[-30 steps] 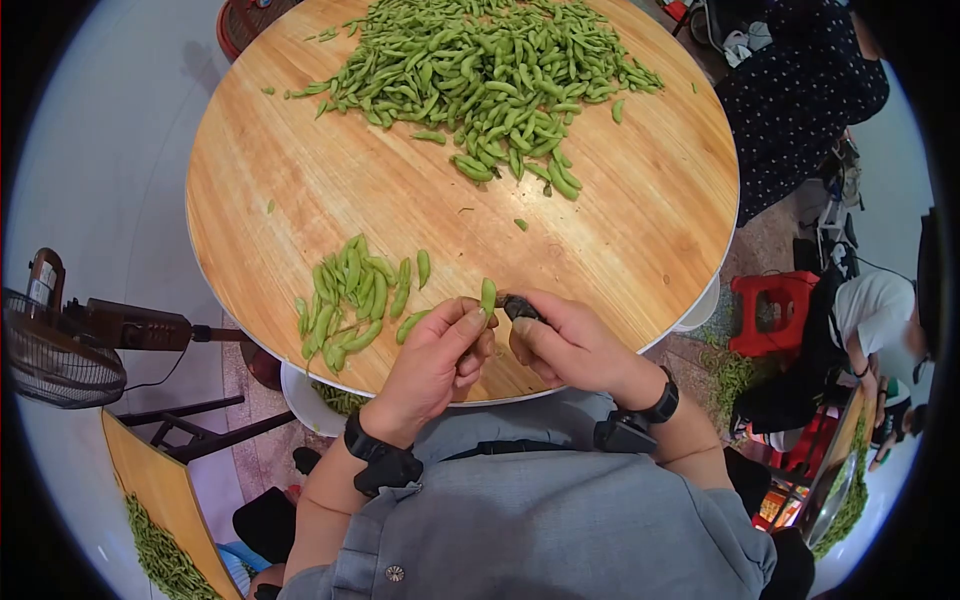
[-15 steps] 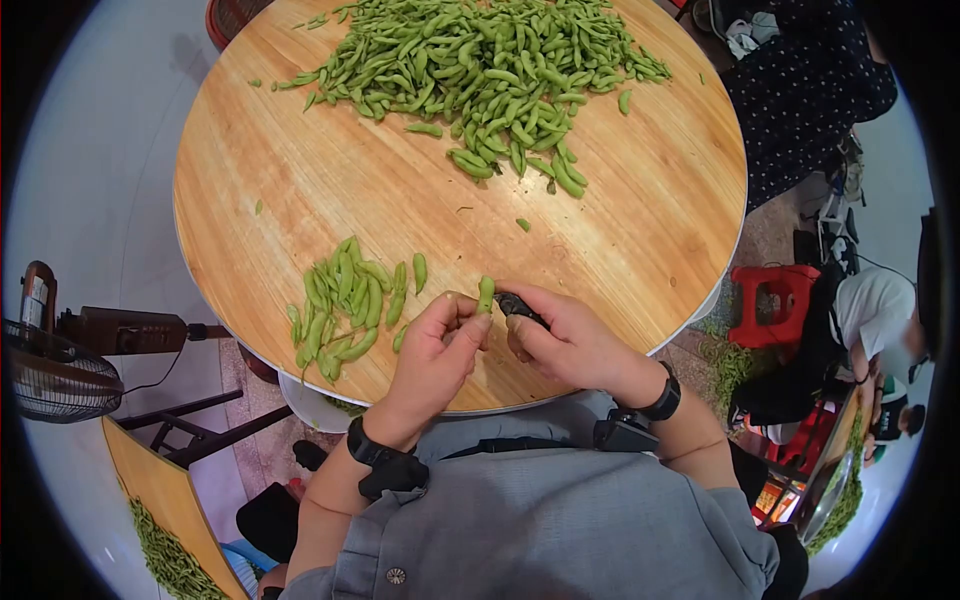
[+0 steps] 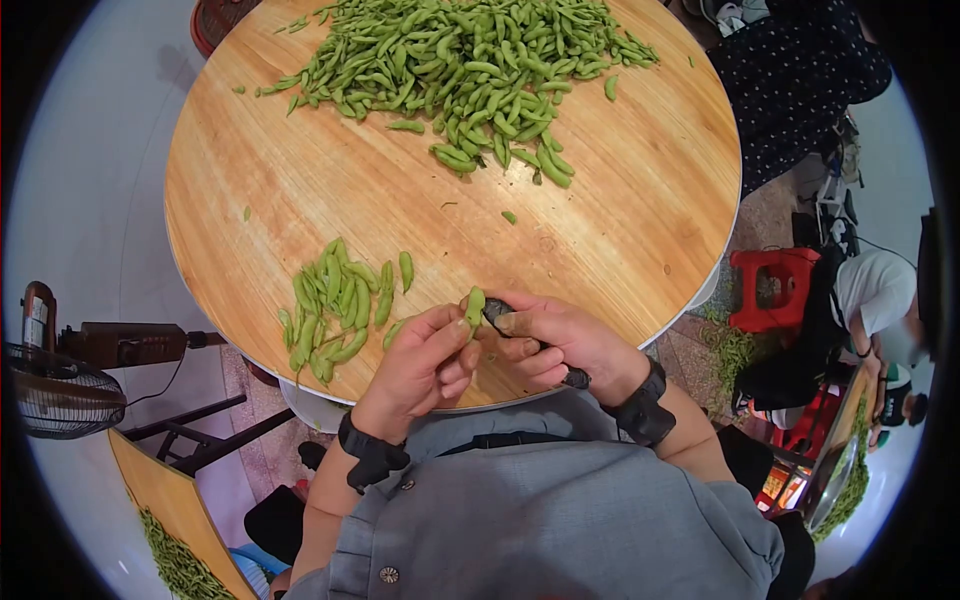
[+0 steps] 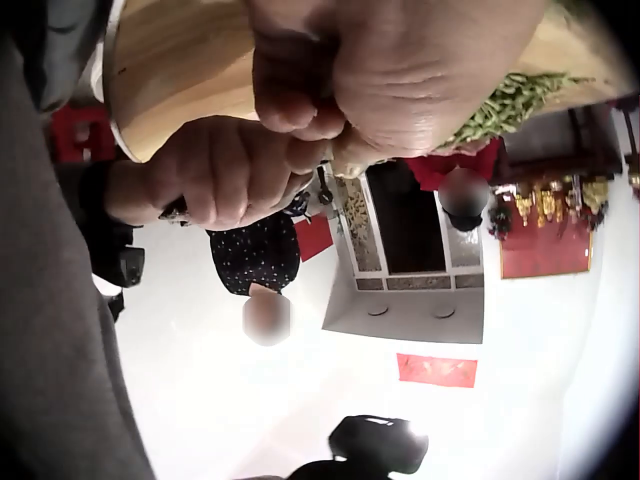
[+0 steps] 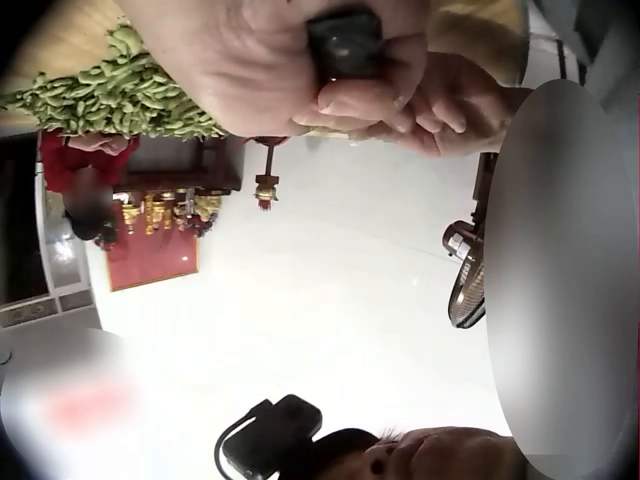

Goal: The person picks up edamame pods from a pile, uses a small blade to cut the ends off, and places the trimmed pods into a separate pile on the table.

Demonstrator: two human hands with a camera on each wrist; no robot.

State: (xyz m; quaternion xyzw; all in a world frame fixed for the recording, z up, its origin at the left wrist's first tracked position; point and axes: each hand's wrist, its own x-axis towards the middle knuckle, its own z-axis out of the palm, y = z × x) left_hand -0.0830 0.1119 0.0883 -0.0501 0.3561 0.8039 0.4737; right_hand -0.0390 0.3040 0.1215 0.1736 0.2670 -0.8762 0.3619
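Note:
In the head view my left hand (image 3: 415,362) pinches a green edamame pod (image 3: 475,305) upright between thumb and fingertips, near the table's front edge. Close on its right, my right hand (image 3: 560,342) grips a black tool (image 3: 577,377), whose front end is right at the pod. Its kind cannot be told. The right wrist view shows the tool's dark, blunt end (image 5: 345,45) in the curled fingers. A small group of pods (image 3: 340,300) lies left of my hands. The big heap of pods (image 3: 460,70) covers the far side of the table.
The round wooden table (image 3: 600,230) has a few stray pods and bits on it. A white container (image 3: 312,405) sits under its front left edge. A fan (image 3: 60,390) stands at left, a red stool (image 3: 772,288) at right. Other people are near the right side.
The right hand has turned, so the back end of the black tool now shows below the palm. The left hand still pinches the pod, now slightly tilted. The view has shifted a little.

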